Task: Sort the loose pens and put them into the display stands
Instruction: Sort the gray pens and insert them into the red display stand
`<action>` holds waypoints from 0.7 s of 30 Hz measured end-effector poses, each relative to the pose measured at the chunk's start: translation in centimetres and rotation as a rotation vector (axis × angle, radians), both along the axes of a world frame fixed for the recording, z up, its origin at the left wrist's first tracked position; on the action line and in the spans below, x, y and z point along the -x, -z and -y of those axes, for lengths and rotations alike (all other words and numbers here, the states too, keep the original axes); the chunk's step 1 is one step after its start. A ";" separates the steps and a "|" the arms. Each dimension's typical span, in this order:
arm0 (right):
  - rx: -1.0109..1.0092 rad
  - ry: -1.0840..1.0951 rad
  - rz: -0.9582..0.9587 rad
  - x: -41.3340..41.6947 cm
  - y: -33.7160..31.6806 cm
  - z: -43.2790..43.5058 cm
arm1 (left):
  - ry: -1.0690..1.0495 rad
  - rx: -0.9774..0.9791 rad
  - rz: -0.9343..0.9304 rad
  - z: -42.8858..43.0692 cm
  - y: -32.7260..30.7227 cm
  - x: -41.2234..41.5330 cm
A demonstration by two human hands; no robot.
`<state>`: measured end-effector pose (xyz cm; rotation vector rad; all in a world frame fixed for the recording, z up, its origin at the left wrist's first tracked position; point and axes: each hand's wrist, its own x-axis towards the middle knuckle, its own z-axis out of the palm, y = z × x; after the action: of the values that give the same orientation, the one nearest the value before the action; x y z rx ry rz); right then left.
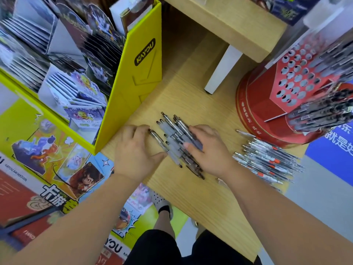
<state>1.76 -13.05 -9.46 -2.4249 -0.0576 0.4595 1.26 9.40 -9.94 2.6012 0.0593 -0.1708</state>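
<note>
**Q:** Where were the loose pens?

**A:** A criss-crossed heap of clear-barrelled pens with dark tips (175,142) lay on the pale wooden tabletop (191,197), hemmed in by both hands.

**Q:** How were the hands placed?

**A:** The left hand (137,150) sat at the heap's left side. Its fingers were bent, tips down beside the outermost pen, and its thumb stretched out against the heap's near edge. The right hand (208,150) lay over the heap's right side, fingers fairly straight and close together on the barrels. Neither hand was wrapped round a pen. Both seemed to be herding the heap together.

**Q:** What stood around them?

**A:** A second pile, pens with orange-red bands (267,161), lay just to the right, apart from the first. Beyond it stood a round red display stand (248,111), its holes only partly filled. A yellow card display box (133,83) stood close on the left.

**Q:** What could have gone wrong?

**A:** The barrels were round and not lying parallel, so squeezing from both sides might have shot some out toward the near table edge and onto the floor. The right wrist sat near the orange-banded pile, and a careless sweep could have mixed the two sorts. A crooked bunch would probably also have snagged at the stand's holes.
</note>
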 end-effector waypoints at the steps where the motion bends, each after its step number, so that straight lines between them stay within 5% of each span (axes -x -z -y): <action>1: 0.017 0.042 0.002 0.1 0.0 0.1 | -0.062 0.067 -0.094 0.3 -0.3 0.8; 11: 0.048 0.088 0.012 0.9 -0.5 -1.8 | -0.621 0.682 -0.460 5.7 -2.3 1.1; 21: -0.069 0.207 -0.101 0.9 -0.9 -1.1 | -0.787 0.641 -0.402 6.6 -2.6 4.9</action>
<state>0.86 -11.92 -8.53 -2.3055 0.2162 0.4762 -3.63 2.76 -7.29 1.7165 0.9753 -0.3473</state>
